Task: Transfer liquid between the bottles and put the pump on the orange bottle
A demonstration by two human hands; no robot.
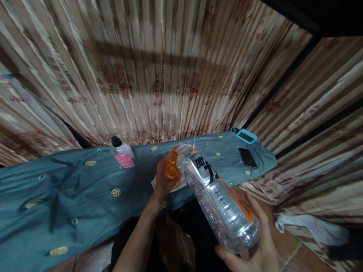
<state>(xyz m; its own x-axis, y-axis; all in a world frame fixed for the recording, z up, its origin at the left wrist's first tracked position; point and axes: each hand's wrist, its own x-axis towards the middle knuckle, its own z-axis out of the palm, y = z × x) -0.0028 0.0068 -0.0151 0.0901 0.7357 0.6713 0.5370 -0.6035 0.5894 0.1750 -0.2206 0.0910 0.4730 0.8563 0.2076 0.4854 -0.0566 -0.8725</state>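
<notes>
My right hand [262, 241] grips a large clear plastic bottle [218, 204] with black lettering and an orange label strip near its base. The bottle is tilted, its neck down toward the upper left. My left hand [164, 179] is wrapped round a small orange translucent bottle [172, 164], whose mouth meets or nearly meets the large bottle's neck. Whether liquid passes between them I cannot tell. Beneath the orange bottle lies a white cloth or tissue [177, 186], partly hidden. An orange cap with a thin white stem [193, 147] shows just behind the large bottle's neck.
A clear bottle with a pink label and black cap [124, 155] stands on the teal patterned cloth [93, 185] to the left. Toward the right end are a blue-framed digital clock [246, 136] and a dark phone [247, 157]. Striped curtains [159, 75] hang behind.
</notes>
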